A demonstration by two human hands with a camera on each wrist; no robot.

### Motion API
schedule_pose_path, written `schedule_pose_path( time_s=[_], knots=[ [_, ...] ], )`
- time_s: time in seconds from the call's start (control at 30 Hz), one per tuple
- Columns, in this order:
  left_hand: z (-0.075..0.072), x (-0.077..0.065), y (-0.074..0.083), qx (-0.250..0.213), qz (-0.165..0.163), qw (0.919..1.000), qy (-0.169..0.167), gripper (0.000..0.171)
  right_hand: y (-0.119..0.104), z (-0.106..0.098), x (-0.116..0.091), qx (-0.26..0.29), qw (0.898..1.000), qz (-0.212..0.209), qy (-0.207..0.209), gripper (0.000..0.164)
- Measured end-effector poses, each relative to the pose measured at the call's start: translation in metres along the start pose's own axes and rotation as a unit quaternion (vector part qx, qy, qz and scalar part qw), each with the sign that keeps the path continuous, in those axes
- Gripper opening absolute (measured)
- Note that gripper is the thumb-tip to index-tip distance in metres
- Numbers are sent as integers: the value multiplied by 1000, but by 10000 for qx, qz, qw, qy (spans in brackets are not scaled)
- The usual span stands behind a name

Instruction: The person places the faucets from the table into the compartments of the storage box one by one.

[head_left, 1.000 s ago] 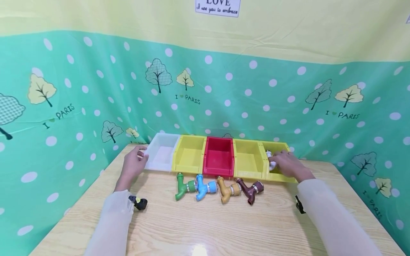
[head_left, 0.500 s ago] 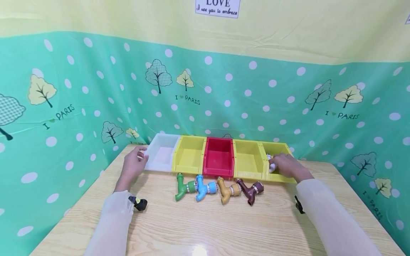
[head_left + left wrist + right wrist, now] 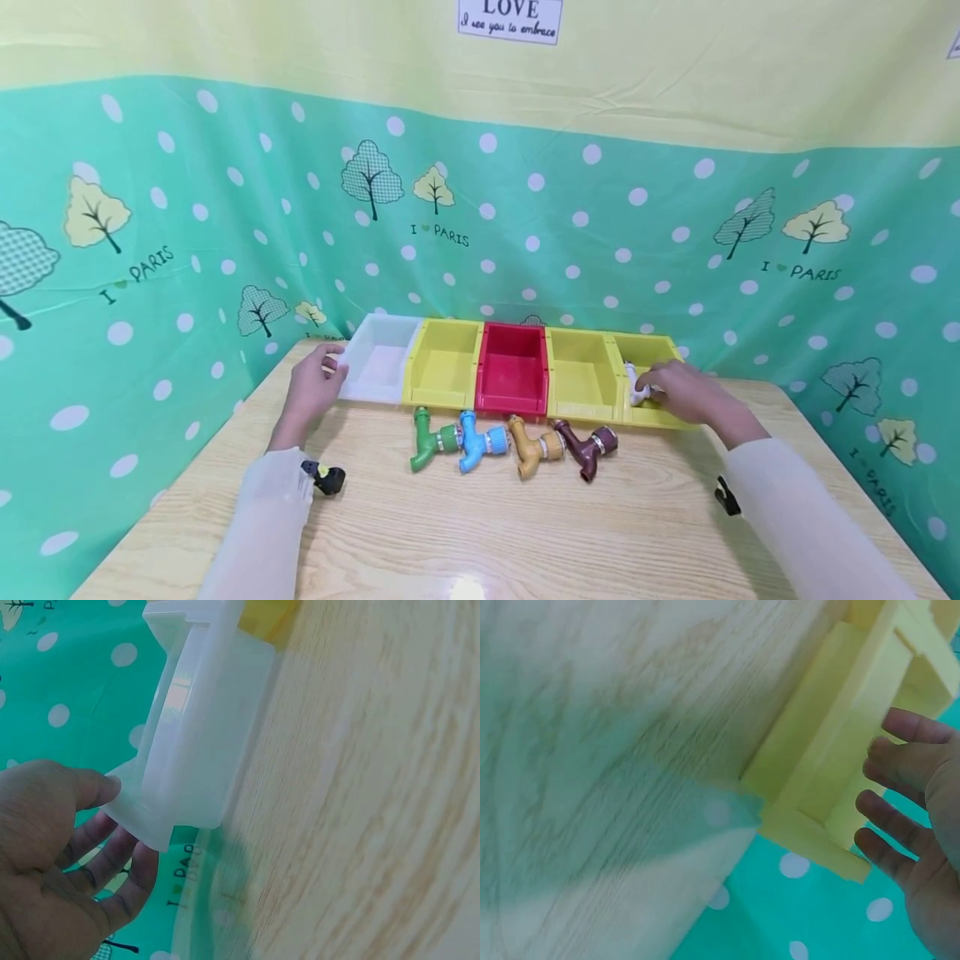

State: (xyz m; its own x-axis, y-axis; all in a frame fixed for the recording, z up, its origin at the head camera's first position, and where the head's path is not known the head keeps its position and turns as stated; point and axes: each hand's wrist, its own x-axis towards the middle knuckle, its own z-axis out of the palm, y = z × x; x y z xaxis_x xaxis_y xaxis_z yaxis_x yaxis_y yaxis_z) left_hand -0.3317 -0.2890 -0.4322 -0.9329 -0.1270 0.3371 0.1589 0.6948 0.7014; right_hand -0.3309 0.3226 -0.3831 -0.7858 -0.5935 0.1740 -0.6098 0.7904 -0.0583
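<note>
My left hand point(image 3: 315, 383) holds the outer side wall of the white translucent bin point(image 3: 381, 362). In the left wrist view the thumb lies on one side of that wall and the fingers on the other. My right hand point(image 3: 681, 392) is over the rightmost yellow bin point(image 3: 663, 343), its fingers loosely spread in the right wrist view with nothing visible between them. A white faucet point(image 3: 634, 385) lies inside that bin against its left wall, close to the right fingertips; whether they touch it I cannot tell. The right wrist view does not show this faucet.
Between the end bins stand a yellow bin point(image 3: 444, 358), a red bin point(image 3: 513, 367) and another yellow bin point(image 3: 583, 371). Before them on the wooden table point(image 3: 525, 533) lie a green faucet point(image 3: 427, 442), a blue one, an ochre one and a dark maroon one.
My right hand has drawn back slightly to the right, and its fingers have come off the white faucet, which shows more. The left hand has stayed at the white bin.
</note>
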Motion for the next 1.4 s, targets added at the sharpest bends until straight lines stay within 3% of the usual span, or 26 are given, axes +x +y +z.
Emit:
schedule_pose_path(
  time_s=[0.27, 0.6, 0.87, 1.17, 1.4],
  knots=[
    [-1, 0, -1, 61, 39, 10000, 9, 36, -13, -12, -15, -324, 9994, -47, 131, 24],
    [0, 1, -2, 21, 83, 10000, -10, 36, -35, -8, -25, -834, 9905, -891, 639, 25],
    [-1, 0, 0, -29, 15, 10000, -80, 37, -53, 2, -26, -933, 9902, -929, 470, 25],
    [-1, 0, -1, -32, -19, 9999, -108, 37, -72, 11, -23, -972, 9836, -1406, 573, 24],
    [-2, 0, 0, -49, -16, 9999, -116, 37, -85, 18, -19, -960, 9855, -1389, 165, 41]
  ],
)
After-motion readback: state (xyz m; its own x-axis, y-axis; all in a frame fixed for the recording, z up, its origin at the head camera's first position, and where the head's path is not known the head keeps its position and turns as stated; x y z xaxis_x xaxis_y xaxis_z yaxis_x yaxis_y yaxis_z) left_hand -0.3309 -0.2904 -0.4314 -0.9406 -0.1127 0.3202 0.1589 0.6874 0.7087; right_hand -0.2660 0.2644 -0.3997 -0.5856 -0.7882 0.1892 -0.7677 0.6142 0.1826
